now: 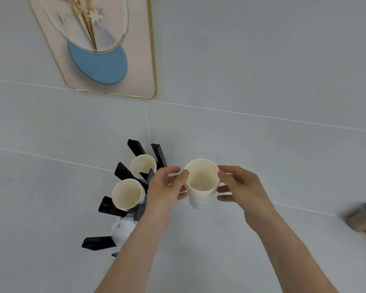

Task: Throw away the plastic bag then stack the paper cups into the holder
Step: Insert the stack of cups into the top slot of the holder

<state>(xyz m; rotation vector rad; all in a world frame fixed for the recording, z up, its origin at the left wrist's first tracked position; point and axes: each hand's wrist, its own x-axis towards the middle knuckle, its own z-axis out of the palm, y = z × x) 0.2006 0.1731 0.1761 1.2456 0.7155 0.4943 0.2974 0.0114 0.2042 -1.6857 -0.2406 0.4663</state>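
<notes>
Black holder (pixel 123 172) is your landmark: prongs fan out toward the tiled wall (pixel 262 70). 2 paper cups sit on it mouth-up, the upper cup (pixel 143 166) just above the lower cup (pixel 127 194), close together, a prong between them. Below the lower cup a white rounded thing (pixel 123 229) sits in the holder, blurred, can't tell what it is. Up-left of the holder hangs a gold-framed picture (pixel 106 45) on the wall. Far right of the holder, at the frame edge, a wooden object (pixel 363 218), blurred.

Just right of the holder you hold a 3rd paper cup (pixel 201 182), mouth open toward you, off the prongs. Your left hand (pixel 165 187) overlaps the holder's right side, thumb and fingers pinching the cup's left rim and wall. Your right hand (pixel 241 187) pinches the right side, thumb at the rim, fingers loosely curled on the wall below. No plastic bag in view.
</notes>
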